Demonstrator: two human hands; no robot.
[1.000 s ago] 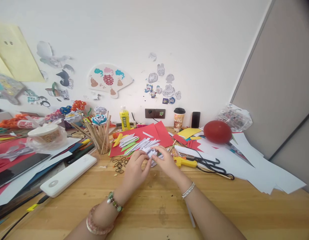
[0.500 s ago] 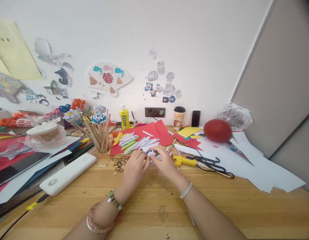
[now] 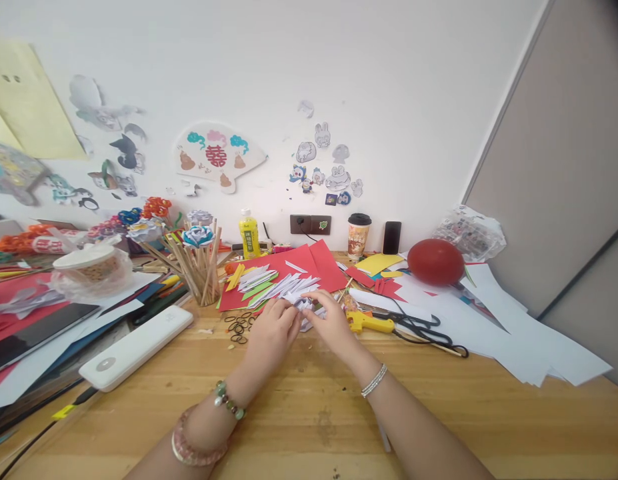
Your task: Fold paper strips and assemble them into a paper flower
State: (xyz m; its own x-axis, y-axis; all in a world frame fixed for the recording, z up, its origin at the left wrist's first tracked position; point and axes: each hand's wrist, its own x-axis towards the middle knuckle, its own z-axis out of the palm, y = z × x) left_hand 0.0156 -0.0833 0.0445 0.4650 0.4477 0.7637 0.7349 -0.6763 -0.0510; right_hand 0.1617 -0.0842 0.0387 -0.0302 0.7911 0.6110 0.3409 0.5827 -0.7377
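Observation:
Between my two hands, over the middle of the table, is a folded white paper piece (image 3: 303, 305), its exact shape partly hidden by fingers. My left hand (image 3: 276, 328) pinches it from the left, fingers closed. From the right, my right hand (image 3: 333, 321) grips the same paper with thumb and forefinger. Just beyond lie several folded white paper strips (image 3: 281, 288) on red sheets (image 3: 316, 257), with green and yellow strips among them. Small black rubber bands (image 3: 237, 328) are scattered to the left of my left hand.
A yellow glue gun (image 3: 371, 323) with a black cord lies right of my hands. Left stand a container of sticks (image 3: 196, 270) with paper flowers and a white power strip-like device (image 3: 136, 347). Behind are a yellow bottle (image 3: 249, 235), a paper cup (image 3: 358, 239) and a red balloon (image 3: 435, 261).
Both hands stay in nearly the same place. The fingers have shifted slightly around the white paper, and the left fingers are drawn closer together.

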